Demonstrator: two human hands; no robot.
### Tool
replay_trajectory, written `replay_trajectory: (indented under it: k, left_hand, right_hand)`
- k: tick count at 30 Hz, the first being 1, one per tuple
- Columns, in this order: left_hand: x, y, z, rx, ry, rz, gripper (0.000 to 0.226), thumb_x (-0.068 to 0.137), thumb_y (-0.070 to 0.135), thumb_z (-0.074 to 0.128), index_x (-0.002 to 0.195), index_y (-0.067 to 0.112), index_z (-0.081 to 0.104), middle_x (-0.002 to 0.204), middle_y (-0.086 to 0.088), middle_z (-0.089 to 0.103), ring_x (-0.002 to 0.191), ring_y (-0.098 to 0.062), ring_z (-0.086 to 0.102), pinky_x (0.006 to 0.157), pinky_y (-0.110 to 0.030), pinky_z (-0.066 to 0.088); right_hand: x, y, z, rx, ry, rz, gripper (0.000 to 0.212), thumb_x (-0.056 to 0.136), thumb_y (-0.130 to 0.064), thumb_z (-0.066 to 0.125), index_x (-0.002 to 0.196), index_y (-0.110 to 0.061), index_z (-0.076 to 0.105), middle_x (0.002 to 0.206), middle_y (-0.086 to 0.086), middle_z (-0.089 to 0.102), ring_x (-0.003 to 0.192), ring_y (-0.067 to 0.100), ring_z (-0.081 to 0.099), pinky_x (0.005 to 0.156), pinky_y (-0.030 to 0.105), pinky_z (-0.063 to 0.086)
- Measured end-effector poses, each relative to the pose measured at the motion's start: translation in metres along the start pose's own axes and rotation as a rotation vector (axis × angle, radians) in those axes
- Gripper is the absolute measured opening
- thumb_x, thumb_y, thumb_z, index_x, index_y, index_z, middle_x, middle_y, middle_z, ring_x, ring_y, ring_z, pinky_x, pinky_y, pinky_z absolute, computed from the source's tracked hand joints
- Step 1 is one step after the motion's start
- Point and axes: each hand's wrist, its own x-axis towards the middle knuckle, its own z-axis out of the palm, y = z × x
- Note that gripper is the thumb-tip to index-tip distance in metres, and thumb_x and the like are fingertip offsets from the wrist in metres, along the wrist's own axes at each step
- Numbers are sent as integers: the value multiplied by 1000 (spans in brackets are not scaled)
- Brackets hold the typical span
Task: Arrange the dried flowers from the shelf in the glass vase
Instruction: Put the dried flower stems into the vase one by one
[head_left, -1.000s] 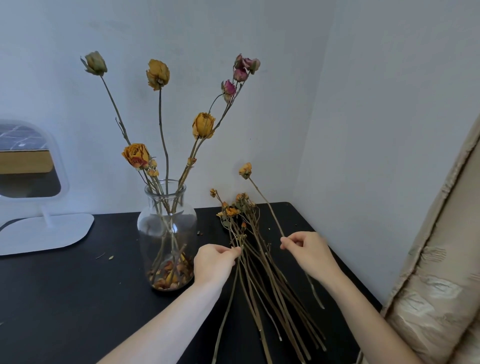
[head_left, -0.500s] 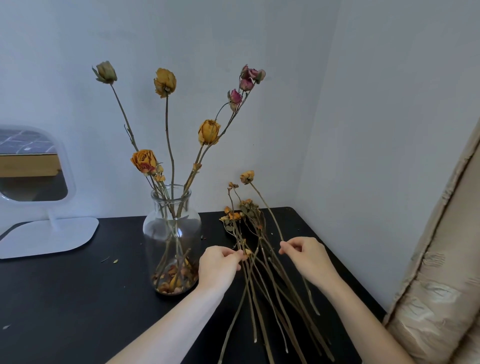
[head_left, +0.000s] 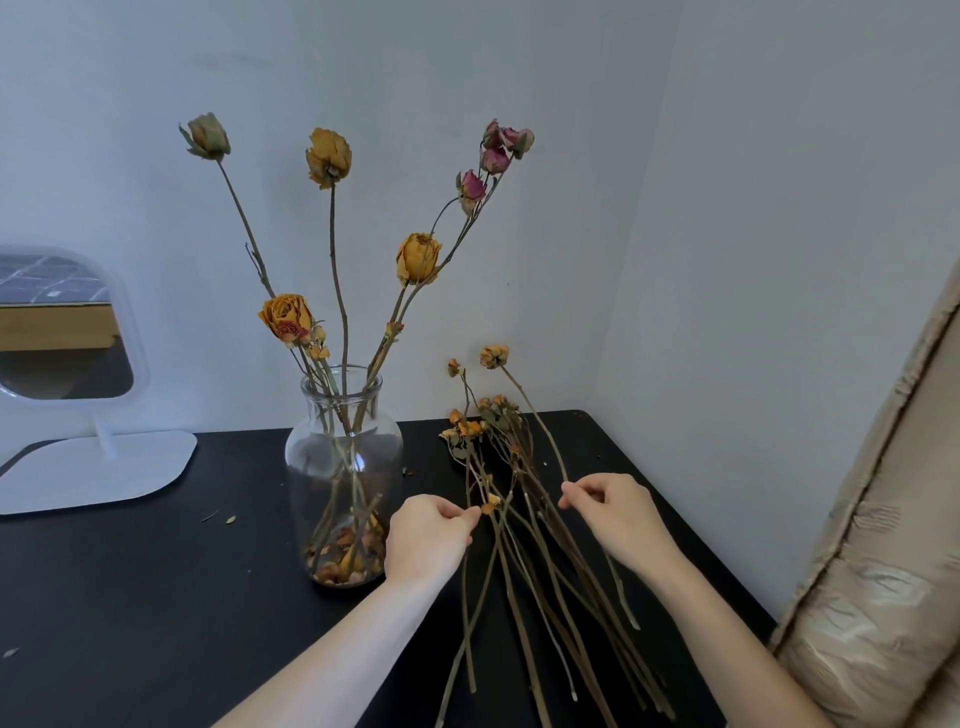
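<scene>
A clear glass vase (head_left: 344, 467) stands on the black table (head_left: 130, 597) and holds several dried roses (head_left: 418, 258), yellow, orange and pink, with loose petals at its bottom. To its right lies a bundle of dried flower stems (head_left: 545, 582) with small orange heads at the far end. My left hand (head_left: 427, 538) pinches a thin stem with a small bud, lifted off the pile. My right hand (head_left: 618, 517) pinches another stem, whose yellow head (head_left: 493, 356) rises above the bundle.
A white table mirror (head_left: 62, 332) on a flat base stands at the left back. Walls close the corner behind and to the right. A beige cushion (head_left: 883, 545) sits beyond the table's right edge. Petal crumbs lie left of the vase.
Both hands have raised their stems a little from the pile; the left stem's bud now stands higher. The view has tilted up slightly.
</scene>
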Motion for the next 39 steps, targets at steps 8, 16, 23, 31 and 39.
replay_trajectory:
  k: [8, 16, 23, 31, 39]
  left_hand:
    - [2, -2, -9, 245, -37, 103, 26, 86, 33, 61, 62, 24, 60, 64, 3, 62, 65, -12, 61, 65, -28, 49]
    - [5, -12, -10, 561, -58, 91, 20, 92, 31, 51, 82, 17, 61, 84, -1, 64, 83, -23, 63, 73, -35, 52]
    - [-12, -24, 0, 690, -29, 338, 27, 92, 38, 49, 111, 20, 44, 93, 1, 65, 80, -21, 65, 64, -31, 51]
    - [-21, -19, 19, 663, -82, 391, 31, 84, 55, 54, 73, 27, 47, 77, 10, 53, 77, -16, 62, 59, -26, 41]
    - [-16, -4, 48, 690, -120, 277, 25, 86, 43, 56, 82, 19, 59, 80, 4, 62, 81, -21, 65, 58, -27, 39]
  right_hand:
    - [0, 1, 1, -7, 9, 0, 23, 92, -28, 53, 72, -26, 65, 68, -11, 61, 66, -1, 56, 58, 11, 33]
    - [0, -1, 5, 2, -5, 10, 22, 92, -28, 53, 76, -24, 68, 73, -8, 64, 70, 2, 58, 59, 13, 34]
    - [-2, 2, 4, 6, -16, 16, 22, 92, -27, 53, 75, -24, 67, 69, -11, 61, 67, 1, 57, 59, 12, 34]
    - [-3, 3, 5, 0, -6, 16, 21, 92, -27, 53, 78, -24, 67, 74, -12, 62, 71, 0, 57, 58, 11, 33]
    - [-3, 8, 4, -21, 22, 11, 21, 92, -29, 53, 78, -23, 68, 67, -12, 59, 65, -1, 55, 56, 10, 32]
